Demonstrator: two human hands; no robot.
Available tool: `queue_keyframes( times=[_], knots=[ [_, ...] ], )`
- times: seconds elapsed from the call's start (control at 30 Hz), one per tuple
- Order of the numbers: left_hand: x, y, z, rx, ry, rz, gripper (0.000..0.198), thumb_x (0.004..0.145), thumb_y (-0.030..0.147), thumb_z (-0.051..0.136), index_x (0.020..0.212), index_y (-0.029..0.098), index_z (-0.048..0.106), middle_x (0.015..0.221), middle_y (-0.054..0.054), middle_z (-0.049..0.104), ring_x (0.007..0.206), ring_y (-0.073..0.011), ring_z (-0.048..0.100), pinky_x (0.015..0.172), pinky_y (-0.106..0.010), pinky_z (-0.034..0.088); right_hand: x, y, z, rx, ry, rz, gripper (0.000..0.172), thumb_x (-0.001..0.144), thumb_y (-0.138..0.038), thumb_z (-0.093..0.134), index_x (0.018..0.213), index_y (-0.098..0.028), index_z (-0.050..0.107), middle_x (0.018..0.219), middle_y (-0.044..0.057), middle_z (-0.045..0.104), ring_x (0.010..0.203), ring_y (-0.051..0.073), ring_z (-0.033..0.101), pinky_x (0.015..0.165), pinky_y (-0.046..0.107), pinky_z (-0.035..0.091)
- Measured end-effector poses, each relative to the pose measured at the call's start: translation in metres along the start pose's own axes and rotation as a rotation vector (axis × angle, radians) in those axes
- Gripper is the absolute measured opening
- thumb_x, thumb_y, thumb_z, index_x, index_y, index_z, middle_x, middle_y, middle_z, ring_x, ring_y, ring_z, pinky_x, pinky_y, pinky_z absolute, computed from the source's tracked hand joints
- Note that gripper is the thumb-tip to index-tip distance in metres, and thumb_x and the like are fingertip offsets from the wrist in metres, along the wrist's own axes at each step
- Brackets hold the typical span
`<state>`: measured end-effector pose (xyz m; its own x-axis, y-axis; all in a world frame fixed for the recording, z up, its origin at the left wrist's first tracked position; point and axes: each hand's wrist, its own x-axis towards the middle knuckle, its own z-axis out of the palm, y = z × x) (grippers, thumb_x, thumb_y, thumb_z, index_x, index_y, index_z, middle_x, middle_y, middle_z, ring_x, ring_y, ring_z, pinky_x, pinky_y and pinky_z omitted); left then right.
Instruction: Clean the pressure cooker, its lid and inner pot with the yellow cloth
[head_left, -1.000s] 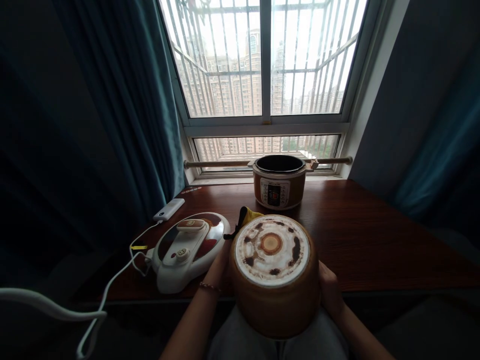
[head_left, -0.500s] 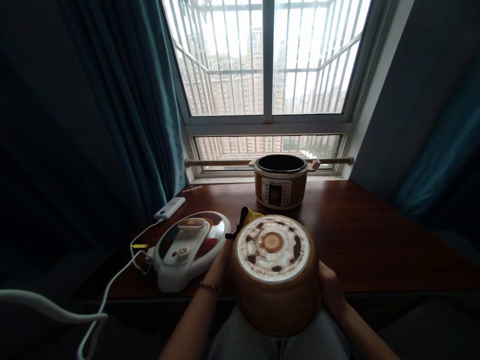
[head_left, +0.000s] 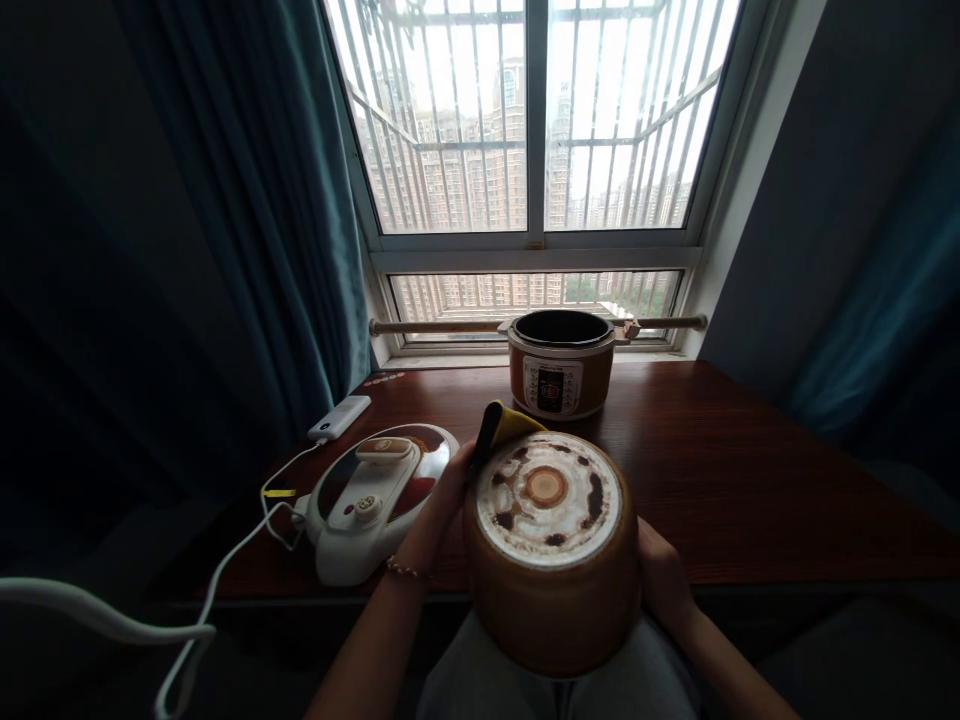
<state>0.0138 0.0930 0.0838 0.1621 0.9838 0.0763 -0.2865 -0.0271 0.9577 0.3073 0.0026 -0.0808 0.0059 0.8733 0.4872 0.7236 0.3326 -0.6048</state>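
A brown inner pot rests on my lap, its stained whitish bottom facing up toward me. My left hand is closed on a yellow and black cloth, which lies against the pot's far left side; most of the fingers are hidden. On the pot's right side, my right hand grips the wall, its fingertips out of sight. Just left of my left hand lies a cooker lid, white with a glossy dark panel and a handle. The brown and white electric cooker, lidless with a dark inside, stands beyond the pot.
A white power bank with a white cable lies at the left of the dark wooden table. Blue curtains hang at both sides. A barred window rises behind the table.
My left hand has moved up and away from me along the pot's left side, carrying the cloth onto the far rim of the bottom. The pot and right hand stay almost still.
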Motion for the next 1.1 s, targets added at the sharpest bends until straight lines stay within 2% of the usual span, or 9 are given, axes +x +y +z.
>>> queue_keyframes(
  times=[0.1,0.2,0.3,0.4,0.47,0.63,0.8,1.0,1.1],
  knots=[
    [-0.001,0.009,0.0,0.117,-0.035,0.076,0.023,0.075,0.033,0.055,0.081,0.015,0.068,0.079,-0.003,0.069,0.092,-0.0239,0.058,0.089,-0.034,0.044,0.0,-0.001,-0.001,0.006,-0.024,0.0,0.039,0.086,-0.017,0.037,0.12,-0.019,0.055,0.123,0.008,0.056,0.112,0.025,0.054,0.096,0.043,0.043],
    [-0.002,0.018,0.007,0.249,-0.244,0.089,0.029,0.079,0.033,0.052,0.093,0.015,0.069,0.091,-0.005,0.07,0.099,-0.0268,0.058,0.092,-0.038,0.043,0.001,-0.004,-0.002,0.019,-0.034,0.001,0.038,0.087,-0.018,0.036,0.12,-0.019,0.056,0.122,0.008,0.057,0.112,0.025,0.053,0.096,0.043,0.043],
    [-0.014,0.023,0.018,0.543,-0.44,0.211,0.032,0.084,0.031,0.048,0.109,0.021,0.065,0.117,-0.005,0.062,0.117,-0.0271,0.049,0.103,-0.043,0.033,0.002,-0.006,-0.004,0.035,-0.034,0.008,0.037,0.088,-0.018,0.035,0.118,-0.019,0.057,0.119,0.007,0.059,0.112,0.025,0.053,0.096,0.044,0.043],
    [-0.041,0.027,0.03,0.941,-0.544,0.375,0.034,0.087,0.029,0.044,0.117,0.029,0.06,0.133,-0.002,0.05,0.128,-0.0259,0.037,0.109,-0.047,0.021,0.002,-0.009,-0.005,0.056,-0.051,0.016,0.038,0.088,-0.02,0.035,0.119,-0.02,0.057,0.119,0.007,0.059,0.112,0.025,0.053,0.096,0.043,0.043],
    [-0.065,0.03,0.039,1.123,-0.585,0.422,0.038,0.088,0.029,0.041,0.124,0.032,0.054,0.138,-0.001,0.044,0.13,-0.0259,0.034,0.109,-0.049,0.022,0.003,-0.012,-0.007,0.07,-0.063,0.025,0.038,0.088,-0.021,0.036,0.121,-0.02,0.056,0.121,0.007,0.058,0.112,0.025,0.053,0.097,0.043,0.043],
    [-0.117,0.032,0.06,1.319,-0.657,0.537,0.051,0.087,0.028,0.042,0.138,0.032,0.034,0.146,-0.001,0.03,0.133,-0.0265,0.028,0.108,-0.049,0.025,0.004,-0.022,-0.015,0.113,-0.1,0.059,0.04,0.083,-0.024,0.043,0.12,-0.022,0.058,0.123,0.007,0.057,0.113,0.028,0.052,0.095,0.042,0.044],
    [-0.123,0.018,0.043,1.345,-0.541,0.621,0.054,0.086,0.024,0.043,0.138,0.033,0.032,0.144,-0.001,0.035,0.132,-0.0258,0.032,0.108,-0.047,0.028,0.003,-0.021,-0.021,0.135,-0.114,0.074,0.041,0.081,-0.024,0.044,0.12,-0.023,0.057,0.126,0.004,0.054,0.116,0.027,0.05,0.099,0.044,0.041],
    [-0.109,-0.004,-0.003,1.126,-0.143,0.446,0.044,0.091,0.024,0.037,0.134,0.029,0.041,0.144,-0.002,0.035,0.134,-0.0235,0.027,0.11,-0.045,0.024,0.001,-0.014,-0.021,0.17,-0.146,0.072,0.046,0.082,-0.022,0.042,0.126,-0.021,0.051,0.132,0.004,0.049,0.121,0.025,0.046,0.102,0.043,0.037],
    [-0.108,-0.011,-0.012,1.004,-0.067,0.369,0.043,0.091,0.026,0.036,0.134,0.025,0.042,0.145,-0.005,0.032,0.133,-0.0238,0.029,0.11,-0.044,0.024,0.007,-0.015,-0.022,0.173,-0.049,0.119,0.051,0.079,-0.015,0.037,0.129,-0.017,0.048,0.129,0.007,0.052,0.119,0.023,0.049,0.101,0.042,0.038]
  ],
)
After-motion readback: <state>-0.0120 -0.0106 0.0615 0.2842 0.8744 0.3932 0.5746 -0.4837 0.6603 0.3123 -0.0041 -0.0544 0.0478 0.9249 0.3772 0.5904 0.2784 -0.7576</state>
